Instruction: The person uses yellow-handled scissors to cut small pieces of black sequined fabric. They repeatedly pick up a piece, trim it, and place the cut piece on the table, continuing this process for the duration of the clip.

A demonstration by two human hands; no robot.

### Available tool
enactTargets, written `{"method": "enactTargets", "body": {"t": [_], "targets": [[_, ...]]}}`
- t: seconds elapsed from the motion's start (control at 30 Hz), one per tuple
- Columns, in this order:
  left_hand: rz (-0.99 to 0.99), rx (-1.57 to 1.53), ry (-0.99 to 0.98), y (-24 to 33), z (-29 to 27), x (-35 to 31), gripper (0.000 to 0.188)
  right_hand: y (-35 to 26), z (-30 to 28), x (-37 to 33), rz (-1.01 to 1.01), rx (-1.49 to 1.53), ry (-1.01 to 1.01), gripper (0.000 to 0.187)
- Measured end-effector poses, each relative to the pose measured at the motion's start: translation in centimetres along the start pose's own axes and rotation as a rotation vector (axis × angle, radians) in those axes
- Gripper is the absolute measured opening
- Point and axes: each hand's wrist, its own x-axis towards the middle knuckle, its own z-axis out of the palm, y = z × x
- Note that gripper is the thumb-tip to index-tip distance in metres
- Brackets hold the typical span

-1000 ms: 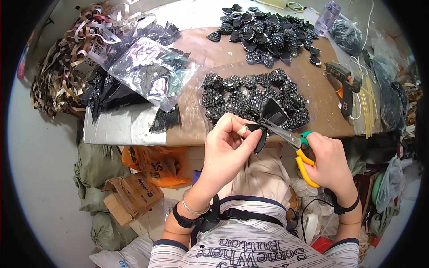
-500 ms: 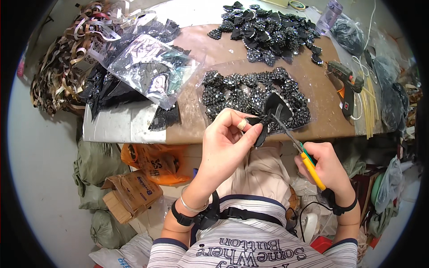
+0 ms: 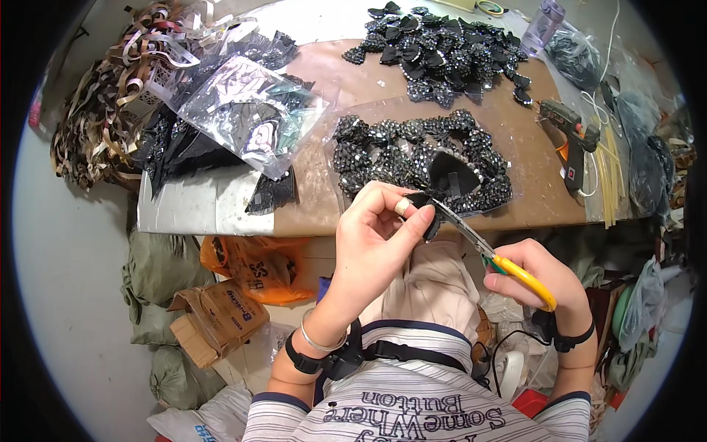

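Observation:
Between the thumb and fingers of my left hand (image 3: 383, 225) is a black fabric bow (image 3: 451, 175), pinched at its near loop. My right hand (image 3: 537, 274) is closed round the yellow and green handles of a pair of scissors (image 3: 471, 234). The scissor tips touch or lie right by the middle of the bow; my fingers and the dark cloth hide the exact spot. Just beyond the bow, a mass of black sparkly bows (image 3: 390, 140) lies on a clear plastic sheet, partly covered by the bow I hold.
A heap of finished-looking black bows (image 3: 442, 55) lies at the far side. At right are a glue gun (image 3: 571, 140), glue sticks (image 3: 608, 177) and a purple bottle (image 3: 543, 28). Clear plastic bags (image 3: 250, 114) cover black fabric at left, beside piled ribbons (image 3: 110, 103).
The scissors have shifted from over the bow's far loop down and left to its middle, with my right hand turning slightly lower and outward. My left hand has barely moved.

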Motion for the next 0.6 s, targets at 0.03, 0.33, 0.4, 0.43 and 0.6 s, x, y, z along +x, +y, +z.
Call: {"method": "enactTargets", "body": {"t": [0.03,0.33,0.4,0.43,0.6], "targets": [[-0.029,-0.036,0.003,0.2,0.0,0.0,0.013,0.2,0.0,0.0,-0.012,0.002,-0.004,0.018],[-0.1,0.008,-0.065,0.4,-0.7,0.4,0.014,-0.3,-0.8,0.3,0.074,0.128,-0.077,0.019],[-0.03,0.071,-0.067,0.1,-0.5,0.2,0.014,-0.5,-0.7,0.4,0.081,0.137,-0.077,0.02],[0.005,0.105,-0.068,0.0,-0.4,0.2,0.014,-0.3,-0.6,0.5,0.08,0.129,-0.065,0.02],[-0.013,0.196,-0.099,-0.3,-0.7,1.1,0.015,0.5,-0.6,0.6,0.12,0.186,-0.012,0.023]]}}
